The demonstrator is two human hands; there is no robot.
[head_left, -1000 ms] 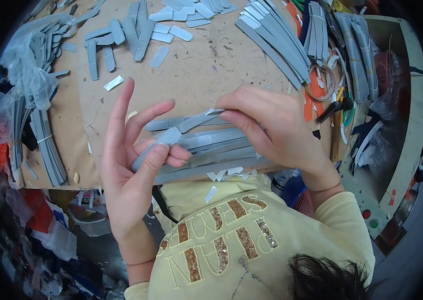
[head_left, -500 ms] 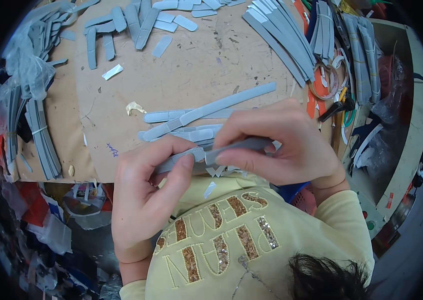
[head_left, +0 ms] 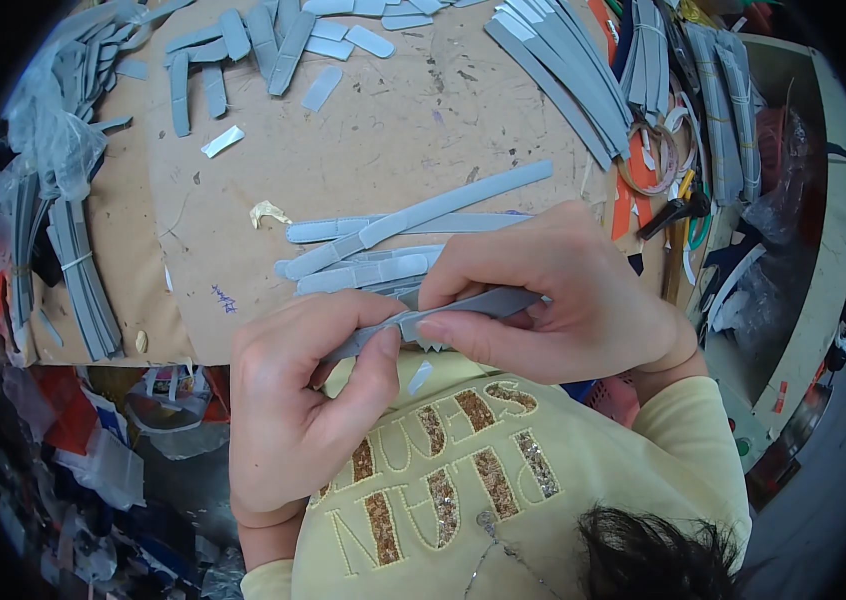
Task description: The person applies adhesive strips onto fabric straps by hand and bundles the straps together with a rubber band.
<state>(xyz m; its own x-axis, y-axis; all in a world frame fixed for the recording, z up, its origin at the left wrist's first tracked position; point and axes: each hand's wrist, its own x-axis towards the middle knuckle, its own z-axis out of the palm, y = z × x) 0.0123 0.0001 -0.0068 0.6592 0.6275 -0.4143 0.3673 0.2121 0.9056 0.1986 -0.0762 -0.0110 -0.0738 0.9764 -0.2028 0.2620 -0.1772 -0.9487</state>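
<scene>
Close to my chest, at the table's front edge, my left hand pinches a grey strip between thumb and forefinger. My right hand grips another grey strip, its thumb laid along the near side. The ends of the two strips meet and overlap between my thumb tips. Just beyond my hands lie several grey strips with rounded ends, one long strip slanting across the others. A small whitish scrap lies in front of my shirt, below the strips.
Short grey tabs are scattered at the back left. A fan of long grey strips lies at the back right, near tape rolls and a black-handled tool. Tied strips and a clear plastic bag sit on the left.
The strip in my right hand has come against the end of the one in my left, closing the small gap. My left hand has shifted slightly right and down.
</scene>
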